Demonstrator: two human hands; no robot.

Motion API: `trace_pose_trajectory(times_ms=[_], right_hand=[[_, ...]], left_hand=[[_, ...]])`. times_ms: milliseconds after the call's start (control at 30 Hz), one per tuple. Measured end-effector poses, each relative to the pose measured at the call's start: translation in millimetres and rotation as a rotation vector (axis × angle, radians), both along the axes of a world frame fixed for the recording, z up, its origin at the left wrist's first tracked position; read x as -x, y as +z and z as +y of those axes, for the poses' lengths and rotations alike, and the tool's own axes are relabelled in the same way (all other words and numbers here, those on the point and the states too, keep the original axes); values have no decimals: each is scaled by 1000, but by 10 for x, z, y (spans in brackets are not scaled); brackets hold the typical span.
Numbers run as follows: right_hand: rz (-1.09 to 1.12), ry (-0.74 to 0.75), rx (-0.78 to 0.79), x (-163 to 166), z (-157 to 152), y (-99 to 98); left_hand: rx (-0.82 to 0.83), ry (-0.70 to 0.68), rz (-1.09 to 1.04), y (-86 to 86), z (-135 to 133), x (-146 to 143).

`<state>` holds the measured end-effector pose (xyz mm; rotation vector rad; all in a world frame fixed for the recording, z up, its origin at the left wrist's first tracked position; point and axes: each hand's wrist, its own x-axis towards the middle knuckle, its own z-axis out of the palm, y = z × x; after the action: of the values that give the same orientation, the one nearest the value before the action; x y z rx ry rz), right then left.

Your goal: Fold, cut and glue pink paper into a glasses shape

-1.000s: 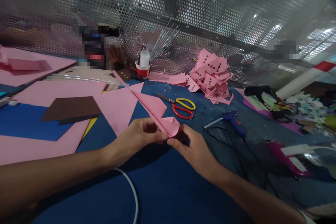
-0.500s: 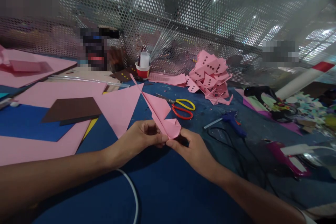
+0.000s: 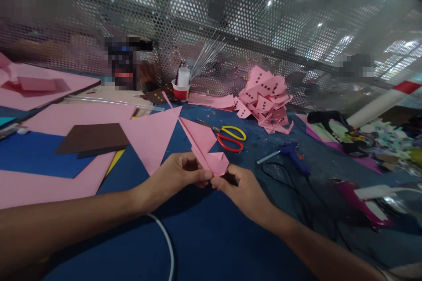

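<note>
Between my two hands is a folded piece of pink paper (image 3: 217, 164), with a long narrow strip running up and away to the left. My left hand (image 3: 184, 170) pinches its near left edge between thumb and fingers. Gripping the near right corner, my right hand (image 3: 240, 184) has its thumb almost against the left thumb. Some fingertips are hidden behind the paper. Just beyond the folded piece lie scissors (image 3: 231, 137) with one yellow and one red handle. A flat pink paper triangle (image 3: 153, 138) lies to the left of the strip.
Brown sheets (image 3: 92, 138), a blue sheet (image 3: 39, 153) and pink sheets cover the left side. At the back stand a paper cup (image 3: 180, 92) and a heap of dotted pink paper pieces (image 3: 263, 99). A blue glue gun (image 3: 293, 158) with its cord lies right; a white cable (image 3: 166, 241) curves in front.
Both hands keep the same grip on the folded pink paper. The whole view has shifted very slightly; nothing was taken up or let go.
</note>
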<state>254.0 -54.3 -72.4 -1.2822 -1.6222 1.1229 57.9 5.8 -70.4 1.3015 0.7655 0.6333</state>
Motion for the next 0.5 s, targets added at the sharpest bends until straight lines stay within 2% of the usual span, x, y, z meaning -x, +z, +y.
trace_pose_trajectory(times_ms=[500], right_hand=[[-8, -9, 0, -7, 0, 0]], left_hand=[[4, 5, -5, 27, -6, -17]])
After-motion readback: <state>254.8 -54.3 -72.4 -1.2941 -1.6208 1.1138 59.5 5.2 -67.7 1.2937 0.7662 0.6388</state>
